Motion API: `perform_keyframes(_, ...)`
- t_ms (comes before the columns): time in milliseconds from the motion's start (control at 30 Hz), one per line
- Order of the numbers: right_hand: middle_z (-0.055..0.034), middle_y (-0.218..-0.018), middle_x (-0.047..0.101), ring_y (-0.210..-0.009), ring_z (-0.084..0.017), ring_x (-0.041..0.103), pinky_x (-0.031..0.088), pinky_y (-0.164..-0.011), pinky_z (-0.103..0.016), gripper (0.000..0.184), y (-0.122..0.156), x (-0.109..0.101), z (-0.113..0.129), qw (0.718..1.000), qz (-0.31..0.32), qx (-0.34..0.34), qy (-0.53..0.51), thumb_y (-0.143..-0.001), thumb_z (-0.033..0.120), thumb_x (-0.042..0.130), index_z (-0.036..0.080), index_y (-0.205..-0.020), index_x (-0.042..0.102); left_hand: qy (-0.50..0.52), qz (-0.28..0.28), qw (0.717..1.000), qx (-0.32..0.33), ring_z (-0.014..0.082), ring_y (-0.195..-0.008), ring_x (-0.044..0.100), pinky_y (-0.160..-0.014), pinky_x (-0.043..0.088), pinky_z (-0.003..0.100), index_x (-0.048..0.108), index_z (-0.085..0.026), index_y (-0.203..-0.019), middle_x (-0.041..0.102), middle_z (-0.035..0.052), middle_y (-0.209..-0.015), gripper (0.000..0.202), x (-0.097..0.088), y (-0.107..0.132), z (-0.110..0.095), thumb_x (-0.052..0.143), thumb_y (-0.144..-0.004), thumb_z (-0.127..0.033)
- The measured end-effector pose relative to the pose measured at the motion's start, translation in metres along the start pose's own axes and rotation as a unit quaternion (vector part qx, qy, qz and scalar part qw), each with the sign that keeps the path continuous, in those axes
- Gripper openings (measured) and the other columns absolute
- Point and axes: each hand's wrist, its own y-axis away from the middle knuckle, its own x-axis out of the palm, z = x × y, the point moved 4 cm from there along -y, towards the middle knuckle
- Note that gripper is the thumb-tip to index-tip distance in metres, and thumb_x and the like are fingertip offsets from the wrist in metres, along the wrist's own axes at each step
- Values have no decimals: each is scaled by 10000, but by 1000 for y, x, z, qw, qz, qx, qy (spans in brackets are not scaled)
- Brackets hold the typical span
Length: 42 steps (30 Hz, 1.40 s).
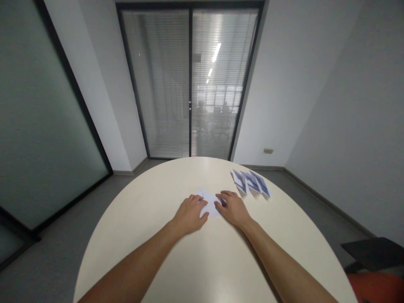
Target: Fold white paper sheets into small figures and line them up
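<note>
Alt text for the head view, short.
A person's left hand and right hand flank a white paper on a round cream table. Folded printed papers sit beyond the right hand; blind-covered glass panels stand behind.

Two tall black-framed glass panels [190, 63] with pale slatted blinds [167, 109] adjoin plain white walls [290, 80]; dark grey floor [67, 235] surrounds a round cream table [142, 202].

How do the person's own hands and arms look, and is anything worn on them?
The left hand and right hand wear no gloves, and no ring shows. The left forearm and right forearm are bare as far as the picture reaches: no sleeve, watch or bracelet in view.
</note>
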Motion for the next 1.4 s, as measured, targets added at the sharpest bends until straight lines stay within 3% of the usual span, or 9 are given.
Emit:
perform_keyframes(367,-90,-1203,672,-1144,-237,569,389,-1026,-325,328,-1,3,1,999,-12,-23,-30,-898,334,562,176,-1157,685,4,-1,1000,-11,260,-1119,525,-991,445,401,643,-218,-1209,617,85,-1184,317,-1,-1,2,531,-934,-329)
perform_keyframes(533,-115,-1297,616,-1176,-255,544,387,-1021,-335,414,0,0,0,999,-36,20,-21,-870,335,586,164,-1246,617,-11,0,1000,-17,265,-1108,529,-961,459,397,649,-216,-1186,623,82,-1185,300,-2,-1,1,510,-944,-328)
perform_keyframes(833,-124,-1186,681,-1116,-277,572,394,-973,-344,395,-1,0,-4,998,-28,48,16,-900,329,535,156,-1248,608,-26,-7,998,-61,273,-1125,523,-967,454,409,626,-206,-1196,603,102,-1235,303,-1,-1,6,475,-954,-307)
perform_keyframes(1100,-91,-1076,713,-1020,-234,614,434,-897,-304,404,-5,6,-14,995,-43,61,-59,-880,243,518,153,-1266,597,-34,-8,997,-66,279,-1134,517,-976,456,416,616,-194,-1203,600,111,-1249,313,1,0,8,460,-956,-308)
perform_keyframes(1400,-79,-1109,707,-981,-208,656,483,-854,-302,371,-7,10,-24,981,-64,100,-151,-897,230,432,189,-1211,624,-27,0,997,-71,274,-1143,524,-990,449,416,592,-219,-1242,605,99,-1264,334,0,-1,7,451,-954,-314)
